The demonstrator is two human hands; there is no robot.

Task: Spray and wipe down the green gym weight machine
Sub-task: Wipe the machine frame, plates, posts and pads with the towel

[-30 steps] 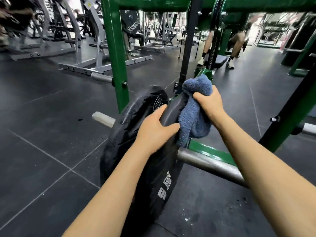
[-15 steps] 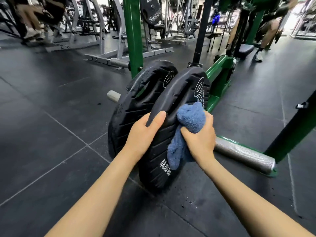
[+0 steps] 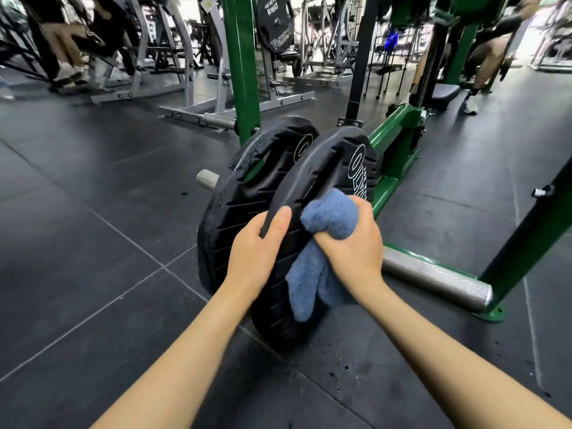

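Note:
Two black weight plates stand side by side on a steel sleeve of the green machine (image 3: 393, 150). My left hand (image 3: 258, 255) grips the rim of the nearer plate (image 3: 328, 168), thumb on top. My right hand (image 3: 353, 252) clutches a bunched blue cloth (image 3: 322, 243) and presses it against that plate's face; a loose end of the cloth hangs down. The farther plate (image 3: 247, 193) looks wet with droplets. No spray bottle is in view.
A knurled steel peg (image 3: 433, 277) sticks out low on the right from a green post (image 3: 532, 236). A green upright (image 3: 241, 66) rises behind the plates. Grey racks (image 3: 198, 103) and people's legs fill the back. Droplets spot the black rubber floor (image 3: 93, 243).
The cloth and my right hand have slid down the nearer plate's face from its top edge. My left hand kept its hold on the rim. The view tilted downward.

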